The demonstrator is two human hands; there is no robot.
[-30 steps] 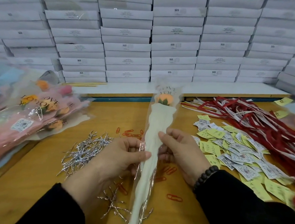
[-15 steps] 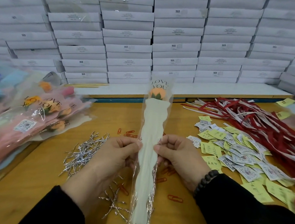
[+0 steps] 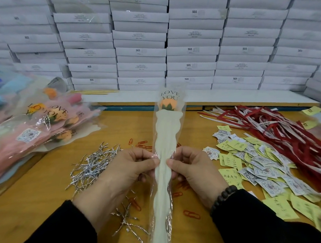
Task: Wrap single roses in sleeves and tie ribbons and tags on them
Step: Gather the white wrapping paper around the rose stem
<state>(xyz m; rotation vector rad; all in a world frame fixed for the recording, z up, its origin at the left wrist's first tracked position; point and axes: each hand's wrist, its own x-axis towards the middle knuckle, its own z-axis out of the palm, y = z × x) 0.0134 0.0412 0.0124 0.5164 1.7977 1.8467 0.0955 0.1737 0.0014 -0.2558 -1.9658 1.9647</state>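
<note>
An orange rose (image 3: 167, 103) sits in a clear sleeve (image 3: 166, 137) with a cream liner, printed "LOVE YOU", held lengthwise above the table. My left hand (image 3: 121, 170) pinches the sleeve's left edge at mid-length. My right hand (image 3: 193, 167) pinches the right edge opposite it, thumbs nearly meeting. Silver twist ties (image 3: 92, 164) lie left of my hands. Red and white ribbons (image 3: 277, 129) lie at the right. Yellow and white tags (image 3: 250, 165) are spread beside my right hand.
A pile of wrapped roses (image 3: 36, 126) in pink sleeves lies at the left. Orange paper clips (image 3: 191, 214) are scattered on the wooden table (image 3: 40, 205). Stacked white boxes (image 3: 140, 52) fill the back.
The sleeved rose has straightened from a rightward tilt to nearly upright in the view. Both hands have gathered the sleeve narrower at its middle.
</note>
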